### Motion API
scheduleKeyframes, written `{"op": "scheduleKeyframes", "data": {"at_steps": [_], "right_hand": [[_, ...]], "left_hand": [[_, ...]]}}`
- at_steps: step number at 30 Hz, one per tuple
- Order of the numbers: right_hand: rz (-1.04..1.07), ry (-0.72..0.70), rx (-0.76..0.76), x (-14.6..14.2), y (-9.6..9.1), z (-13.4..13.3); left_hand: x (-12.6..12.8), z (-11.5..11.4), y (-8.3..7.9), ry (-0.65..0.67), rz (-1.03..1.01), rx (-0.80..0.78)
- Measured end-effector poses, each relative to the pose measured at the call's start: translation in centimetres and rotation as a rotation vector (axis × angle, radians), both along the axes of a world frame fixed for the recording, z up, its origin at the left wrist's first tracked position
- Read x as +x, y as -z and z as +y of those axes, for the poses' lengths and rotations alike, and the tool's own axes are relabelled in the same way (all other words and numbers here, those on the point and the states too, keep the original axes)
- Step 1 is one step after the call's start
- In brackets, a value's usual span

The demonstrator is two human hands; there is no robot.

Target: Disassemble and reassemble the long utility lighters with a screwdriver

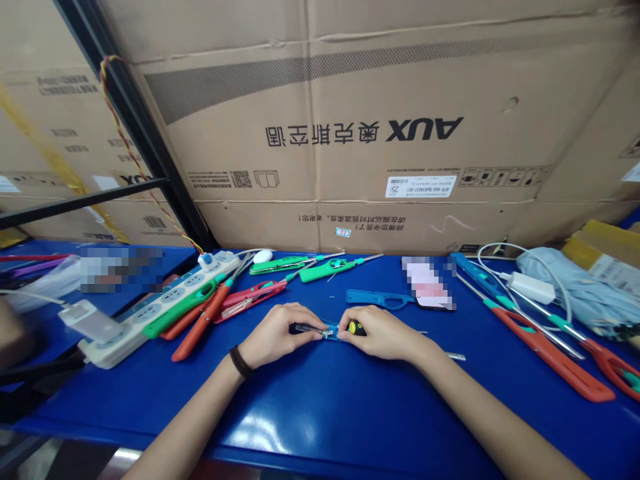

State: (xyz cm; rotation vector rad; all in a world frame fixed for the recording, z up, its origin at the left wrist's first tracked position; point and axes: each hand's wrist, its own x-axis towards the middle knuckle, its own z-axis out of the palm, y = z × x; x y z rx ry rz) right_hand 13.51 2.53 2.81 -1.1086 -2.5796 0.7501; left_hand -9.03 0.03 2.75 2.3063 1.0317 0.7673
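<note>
My left hand (280, 332) is closed around a small blue lighter part (327, 331) with a black piece sticking out, held just above the blue table (320, 407). My right hand (383, 331) is closed on a small screwdriver with a yellow and black handle (356, 327), its tip pointing left into the blue part. The two hands almost touch at the table's middle. A loose blue lighter shell (380, 298) lies just beyond my right hand.
Green, red and orange long-nosed lighters (260, 291) lie at the left beside a white power strip (165, 303). More orange and blue lighters (545, 347) and a white charger (530, 287) lie at the right. Large cardboard boxes (350, 120) wall the back.
</note>
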Motion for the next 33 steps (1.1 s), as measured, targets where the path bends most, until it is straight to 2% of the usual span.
{"op": "scheduleKeyframes", "data": {"at_steps": [7, 14, 22, 33], "right_hand": [[-0.012, -0.009, 0.02, 0.0, -0.1, 0.0], [0.002, -0.012, 0.026, 0.2, 0.0, -0.1], [-0.003, -0.025, 0.042, 0.1, 0.1, 0.0], [0.003, -0.029, 0.061, 0.2, 0.2, 0.0]], "left_hand": [[0.6, -0.2, 0.3, -0.045, -0.084, -0.124], [0.8, 0.0, 1.0, -0.051, -0.078, -0.1], [0.8, -0.1, 0.5, -0.09, -0.062, -0.102], [0.9, -0.1, 0.4, -0.079, -0.021, -0.078]]}}
